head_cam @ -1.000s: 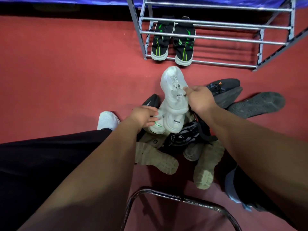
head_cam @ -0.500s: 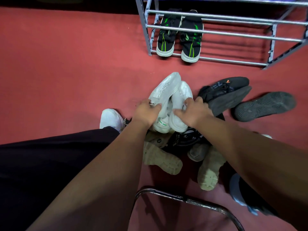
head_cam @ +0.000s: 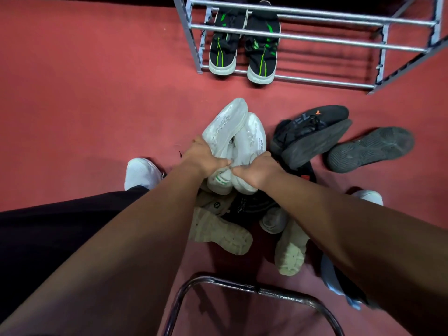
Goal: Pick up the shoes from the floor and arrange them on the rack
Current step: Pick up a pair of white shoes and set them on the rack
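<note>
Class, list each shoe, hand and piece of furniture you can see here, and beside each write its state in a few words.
left hand: closed on the left white shoe
right hand: closed on the right white shoe
white shoes: held together above the pile
black and green shoes: side by side on the rack
rack: otherwise bare
black shoes: on their sides
dark shoe: sole up
beige shoes: sole up

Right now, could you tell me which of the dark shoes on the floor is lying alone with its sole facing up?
The dark shoe farthest right: its grey tread faces up, and it lies apart from the pile.
</note>
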Motion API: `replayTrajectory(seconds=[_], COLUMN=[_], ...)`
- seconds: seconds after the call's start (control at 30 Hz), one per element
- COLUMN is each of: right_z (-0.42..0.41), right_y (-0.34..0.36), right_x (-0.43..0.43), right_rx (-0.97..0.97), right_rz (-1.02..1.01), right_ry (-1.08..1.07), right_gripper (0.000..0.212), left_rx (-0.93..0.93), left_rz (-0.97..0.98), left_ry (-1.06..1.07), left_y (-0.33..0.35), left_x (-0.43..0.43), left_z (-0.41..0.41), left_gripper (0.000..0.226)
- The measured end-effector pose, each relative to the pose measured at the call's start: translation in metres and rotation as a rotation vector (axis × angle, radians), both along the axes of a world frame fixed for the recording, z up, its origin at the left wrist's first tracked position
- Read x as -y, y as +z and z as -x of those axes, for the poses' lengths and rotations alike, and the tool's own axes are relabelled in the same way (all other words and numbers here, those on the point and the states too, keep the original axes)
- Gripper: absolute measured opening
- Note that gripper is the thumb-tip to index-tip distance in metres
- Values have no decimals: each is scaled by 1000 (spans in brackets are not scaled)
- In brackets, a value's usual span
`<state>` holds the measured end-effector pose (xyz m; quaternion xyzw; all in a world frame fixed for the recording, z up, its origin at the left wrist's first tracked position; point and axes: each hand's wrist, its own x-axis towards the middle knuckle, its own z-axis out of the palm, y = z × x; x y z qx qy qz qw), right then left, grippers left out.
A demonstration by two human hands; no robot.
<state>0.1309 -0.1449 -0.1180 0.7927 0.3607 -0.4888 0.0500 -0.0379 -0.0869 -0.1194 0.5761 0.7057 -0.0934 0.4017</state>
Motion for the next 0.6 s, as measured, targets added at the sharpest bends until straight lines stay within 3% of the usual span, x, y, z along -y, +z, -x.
replayTrajectory(seconds=[0.17,0.23,0.33,0.6], right_z=[-8,-12,-20,-48], right_y=[20,31,49,113], right_x=[-4,-3,-2,-2], right_rx=[56,81,66,58], right_rz=[9,-25,-90,-160], right_ry=[113,117,95,93], right_gripper=[123,107,63,48], left_rx=[15,38,94,184], left_rz=[-26,-31,-1,89], left_ry=[62,94,150,282], left_y=[16,25,44,95], left_x=[-4,-4,-2,4], left_z=[1,-1,-3,5], left_gripper=[92,89,76,83])
